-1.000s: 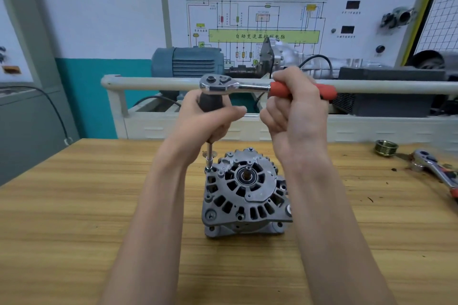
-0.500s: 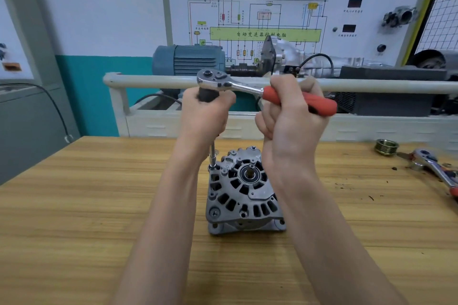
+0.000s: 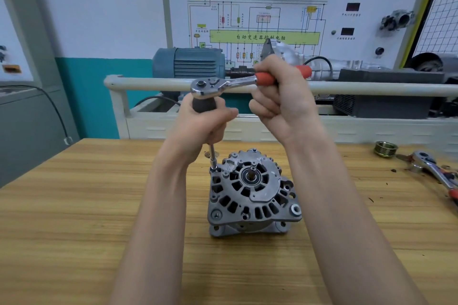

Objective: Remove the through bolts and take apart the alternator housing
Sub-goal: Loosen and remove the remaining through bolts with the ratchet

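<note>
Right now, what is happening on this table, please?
A person is working on an alternator that stands on the wooden table. The right hand grips the red handle of a ratchet, and the left hand holds the dark grip of the extension under the ratchet's head. The socket sits on a bolt at the housing's far left edge. The housing is not yet apart. A second ratchet and a pulley lie to the right.
</note>
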### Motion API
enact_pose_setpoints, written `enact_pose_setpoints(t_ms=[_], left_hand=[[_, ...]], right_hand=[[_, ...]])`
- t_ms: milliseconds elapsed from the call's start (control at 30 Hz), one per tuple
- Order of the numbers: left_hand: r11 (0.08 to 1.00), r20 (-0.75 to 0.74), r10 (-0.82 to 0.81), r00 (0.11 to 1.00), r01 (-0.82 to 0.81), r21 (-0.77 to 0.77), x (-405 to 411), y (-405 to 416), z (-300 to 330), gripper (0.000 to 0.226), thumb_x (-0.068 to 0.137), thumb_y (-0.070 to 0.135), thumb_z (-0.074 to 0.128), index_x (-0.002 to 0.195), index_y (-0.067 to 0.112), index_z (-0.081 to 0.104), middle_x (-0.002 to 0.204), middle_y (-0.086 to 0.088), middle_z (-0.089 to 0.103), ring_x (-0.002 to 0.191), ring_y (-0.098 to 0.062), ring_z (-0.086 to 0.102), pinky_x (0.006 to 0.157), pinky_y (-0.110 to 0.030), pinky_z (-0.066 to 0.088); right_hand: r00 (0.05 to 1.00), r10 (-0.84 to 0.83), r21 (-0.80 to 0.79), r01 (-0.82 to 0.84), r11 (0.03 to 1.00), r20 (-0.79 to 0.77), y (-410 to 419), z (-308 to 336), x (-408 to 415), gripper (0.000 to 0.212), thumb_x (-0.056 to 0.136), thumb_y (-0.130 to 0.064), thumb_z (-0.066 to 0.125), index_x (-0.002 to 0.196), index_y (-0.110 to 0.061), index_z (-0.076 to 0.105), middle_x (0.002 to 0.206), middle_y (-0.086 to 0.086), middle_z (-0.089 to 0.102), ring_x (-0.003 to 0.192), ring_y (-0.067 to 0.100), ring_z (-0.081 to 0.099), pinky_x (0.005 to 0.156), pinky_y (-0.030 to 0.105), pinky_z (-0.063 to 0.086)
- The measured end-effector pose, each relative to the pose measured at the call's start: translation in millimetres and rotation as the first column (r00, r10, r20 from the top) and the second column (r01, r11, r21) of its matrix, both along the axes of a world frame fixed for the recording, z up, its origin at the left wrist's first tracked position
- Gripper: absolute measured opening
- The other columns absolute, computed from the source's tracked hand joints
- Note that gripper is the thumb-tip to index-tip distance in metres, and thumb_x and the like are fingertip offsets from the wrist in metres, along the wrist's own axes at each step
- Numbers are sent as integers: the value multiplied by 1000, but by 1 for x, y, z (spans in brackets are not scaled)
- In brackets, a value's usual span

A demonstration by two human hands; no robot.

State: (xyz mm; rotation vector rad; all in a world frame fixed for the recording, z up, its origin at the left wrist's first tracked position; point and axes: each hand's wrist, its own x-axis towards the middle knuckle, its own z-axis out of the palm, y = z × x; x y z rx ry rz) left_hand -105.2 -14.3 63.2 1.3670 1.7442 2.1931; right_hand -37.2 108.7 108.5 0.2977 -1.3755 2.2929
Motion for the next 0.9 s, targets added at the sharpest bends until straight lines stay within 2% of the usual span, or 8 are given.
enact_pose_setpoints(t_ms=[100, 167, 233, 400, 500, 667, 800, 900], left_hand=[[946, 100, 305, 947, -313, 81, 2, 16, 2, 40, 79, -1, 58, 47, 14, 39, 42, 3, 29, 38, -13, 21, 42, -17, 20], [912, 114, 393, 912, -403, 75, 5, 23, 2, 36, 79, -3, 57, 51, 11, 38, 45, 0, 28, 41, -15, 21, 43, -19, 20], [942, 57, 331, 942, -333, 33, 4, 20, 0, 42, 77, 2, 62, 45, 17, 40, 41, 4, 31, 38, -14, 23, 42, -17, 22], [985, -155, -119, 981, 97, -144, -4, -5, -2, 33, 73, 18, 68, 47, 18, 49, 39, 2, 40, 34, -16, 32, 42, -22, 30], [978, -112, -155, 981, 137, -157, -1, -5, -3, 38, 71, 18, 68, 42, 23, 45, 37, 9, 34, 33, -10, 27, 40, -19, 24], [994, 71, 100, 992, -103, 44, 1, 9, 1, 49, 81, 4, 60, 41, 22, 38, 38, 7, 28, 33, -10, 21, 39, -16, 20], [857, 173, 476, 862, -499, 130, 7, 32, 0, 38, 81, 0, 59, 53, 15, 37, 50, -2, 30, 49, -19, 25, 50, -28, 22], [881, 125, 449, 885, -461, 102, 6, 31, -1, 38, 79, 3, 62, 52, 15, 39, 48, 0, 32, 47, -18, 27, 49, -25, 24]], right_hand=[[970, -215, -160, 196, 967, -111, -15, -21, 8, 41, 86, 3, 54, 61, -18, 28, 34, -9, 22, 31, 8, 14, 36, 15, 15], [939, -302, -231, 261, 937, -166, -20, -29, 13, 41, 84, 5, 55, 61, -17, 29, 36, -9, 24, 33, 8, 14, 38, 15, 16], [944, -279, -209, 242, 948, -176, -16, -27, 16, 42, 85, 5, 54, 61, -18, 27, 35, -10, 24, 32, 8, 14, 37, 15, 16], [998, 51, 98, -54, 994, 34, 12, 2, 5, 51, 89, -3, 47, 44, -20, 31, 32, -8, 19, 28, 6, 12, 32, 16, 14], [988, 112, 172, -130, 977, 107, 11, 12, -4, 57, 90, -5, 47, 38, -22, 31, 31, -8, 18, 27, 6, 12, 31, 15, 14], [998, -52, -65, 51, 997, -26, -1, -5, -2, 45, 87, 0, 49, 52, -19, 28, 33, -8, 18, 29, 7, 11, 34, 14, 13], [935, -318, -233, 278, 932, -155, -19, -28, 10, 42, 85, 5, 55, 60, -17, 29, 36, -8, 23, 34, 9, 13, 37, 16, 16], [928, -328, -241, 283, 928, -174, -17, -28, 14, 43, 84, 5, 55, 59, -18, 28, 35, -8, 24, 32, 8, 14, 37, 16, 16]])
